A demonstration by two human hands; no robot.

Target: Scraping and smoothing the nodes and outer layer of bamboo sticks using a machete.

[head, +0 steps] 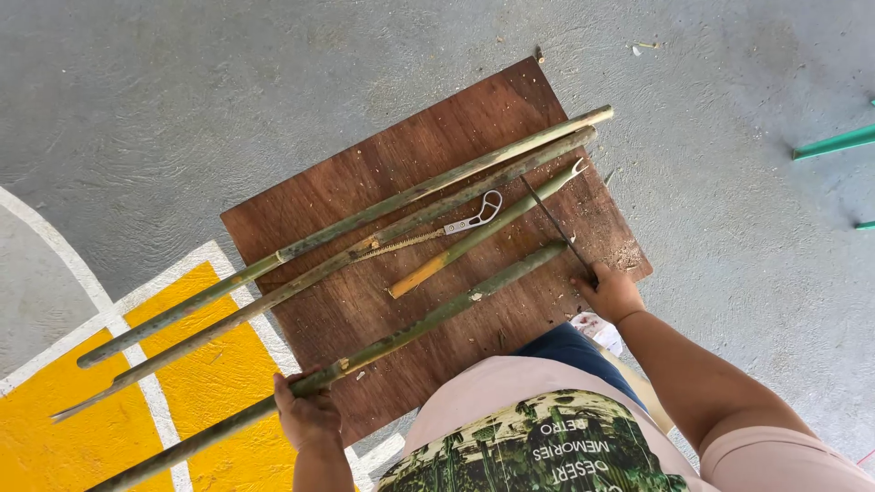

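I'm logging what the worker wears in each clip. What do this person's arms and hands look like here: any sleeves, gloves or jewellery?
Both hands are bare: no gloves or rings show on the left hand or right hand, and no watch or bracelet at the wrists. The forearms are uncovered. A pale pink short sleeve covers the right upper arm; the left arm's sleeve is out of view.

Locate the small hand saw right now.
In the head view the small hand saw lies near the middle of the brown wooden board, between the second long bamboo pole and the short bamboo piece, untouched by either hand.
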